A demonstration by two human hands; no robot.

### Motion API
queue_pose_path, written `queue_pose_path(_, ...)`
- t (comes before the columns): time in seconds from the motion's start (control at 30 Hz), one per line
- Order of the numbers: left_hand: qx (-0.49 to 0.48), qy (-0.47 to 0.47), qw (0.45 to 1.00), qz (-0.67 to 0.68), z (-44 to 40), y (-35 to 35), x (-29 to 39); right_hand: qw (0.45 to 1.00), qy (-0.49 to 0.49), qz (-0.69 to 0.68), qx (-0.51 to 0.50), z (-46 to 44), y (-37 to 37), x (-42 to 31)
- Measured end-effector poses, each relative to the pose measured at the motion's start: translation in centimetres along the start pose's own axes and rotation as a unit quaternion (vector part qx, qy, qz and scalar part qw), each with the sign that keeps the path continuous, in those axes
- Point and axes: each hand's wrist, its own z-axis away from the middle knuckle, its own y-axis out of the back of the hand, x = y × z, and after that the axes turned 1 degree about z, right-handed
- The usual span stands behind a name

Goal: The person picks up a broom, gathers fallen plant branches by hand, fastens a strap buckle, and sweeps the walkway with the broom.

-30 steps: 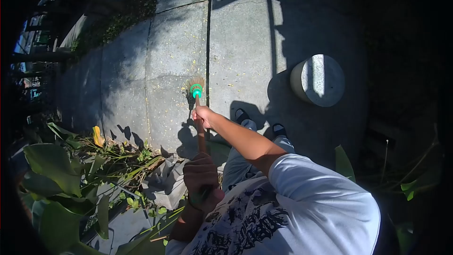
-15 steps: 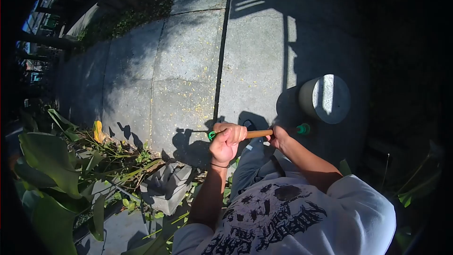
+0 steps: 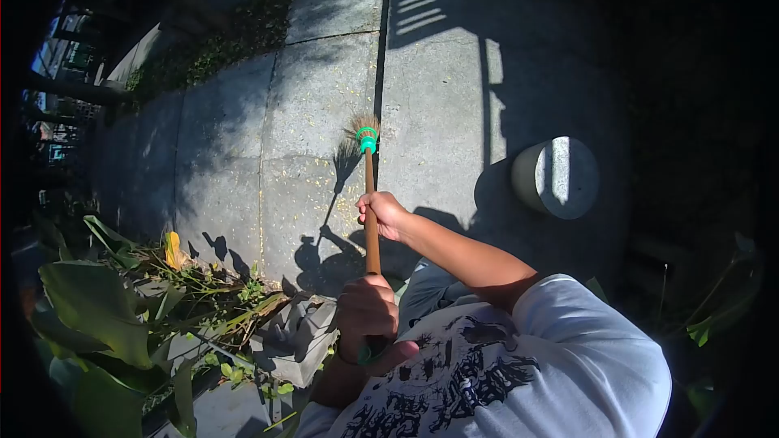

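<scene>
A broom [image 3: 370, 170] with a brown wooden handle, a green collar and brown bristles points away from my body over the concrete walkway. Around the middle of its handle, below the green collar, my right hand [image 3: 381, 214] is closed. My left hand [image 3: 369, 312] grips the handle's near end, close to my shirt. The bristles lie beside the dark joint between slabs, and their shadow falls to the left, apart from them. Small yellow bits [image 3: 312, 170] are scattered on the pavement [image 3: 312, 89].
A round concrete block [image 3: 557, 178] stands at the right. Large green leaves [image 3: 97, 308] and a yellowed leaf [image 3: 173, 250] are at the lower left, near a grey angular planter [image 3: 300, 341]. Ground cover [image 3: 203, 49] borders the walkway at the upper left.
The broom has swung from pointing right, near the round block, to pointing forward over the slabs. My right hand moved left and forward; my left hand drew back toward my body.
</scene>
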Motion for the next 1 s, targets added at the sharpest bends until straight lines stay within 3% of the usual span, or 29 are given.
queue_pose_path(0.07, 0.095, -0.032, 0.976, 0.194, 0.2, 0.9, 2.4, 0.998, -0.029, -0.034, 0.04, 5.1, 0.9, 0.5)
queue_pose_path(0.1, 0.099, -0.035, 0.976, 0.192, 0.3, 1.3, 1.7, 0.995, -0.03, -0.042, 0.084, 7.1, 1.6, 0.4)
queue_pose_path(0.17, 0.192, 0.036, 0.929, 0.315, 1.2, 2.3, -1.7, 0.988, -0.009, -0.045, 0.15, 6.5, 5.5, 1.0)
queue_pose_path(0.2, 0.168, 0.05, 0.933, 0.315, 0.3, 3.6, -4.3, 0.981, -0.008, -0.031, 0.192, 3.7, 7.9, 1.4)
queue_pose_path(0.27, 0.264, 0.111, 0.886, 0.365, 3.9, 2.6, -13.1, 0.971, -0.017, -0.017, 0.237, -1.4, 9.9, 2.7)
queue_pose_path(0.37, 0.206, 0.133, 0.964, 0.108, 2.4, -0.6, -10.1, 0.974, -0.097, 0.188, 0.08, -8.3, 7.5, 0.2)
queue_pose_path(0.5, 0.055, 0.126, 0.987, -0.088, -0.8, -1.4, -7.4, 0.979, -0.136, 0.143, -0.052, -11.6, 0.1, -1.7)
queue_pose_path(0.53, 0.053, 0.125, 0.987, -0.088, -2.0, -1.4, -6.5, 0.983, -0.118, 0.112, -0.083, -10.8, -1.6, -2.0)
queue_pose_path(0.6, -0.025, 0.01, 0.99, -0.135, -5.9, -0.8, -4.9, 0.987, -0.081, 0.074, -0.121, -7.9, -4.5, -5.0)
queue_pose_path(0.67, -0.009, 0.004, 0.998, -0.056, -8.5, -0.1, -2.3, 0.989, -0.061, 0.044, -0.124, -4.1, -4.8, -7.9)
queue_pose_path(0.73, 0.009, -0.008, 1.0, -0.01, -11.6, -0.6, -2.4, 0.998, -0.04, 0.02, -0.054, -2.1, -2.2, -11.2)
queue_pose_path(0.87, 0.162, 0.009, 0.953, 0.256, -18.0, -2.6, -8.7, 0.993, 0.035, 0.044, 0.106, 1.2, 8.2, -21.9)
queue_pose_path(0.9, 0.201, 0.017, 0.926, 0.319, -19.5, -3.2, -10.9, 0.988, 0.084, 0.038, 0.125, -0.7, 13.4, -24.0)
queue_pose_path(0.97, 0.216, 0.027, 0.891, 0.398, -22.8, -6.8, -20.4, 0.953, 0.106, 0.07, 0.275, -4.8, 21.0, -30.1)
queue_pose_path(1.0, 0.263, 0.088, 0.865, 0.419, -24.1, -9.1, -24.0, 0.933, 0.098, 0.105, 0.331, -6.1, 22.7, -33.2)
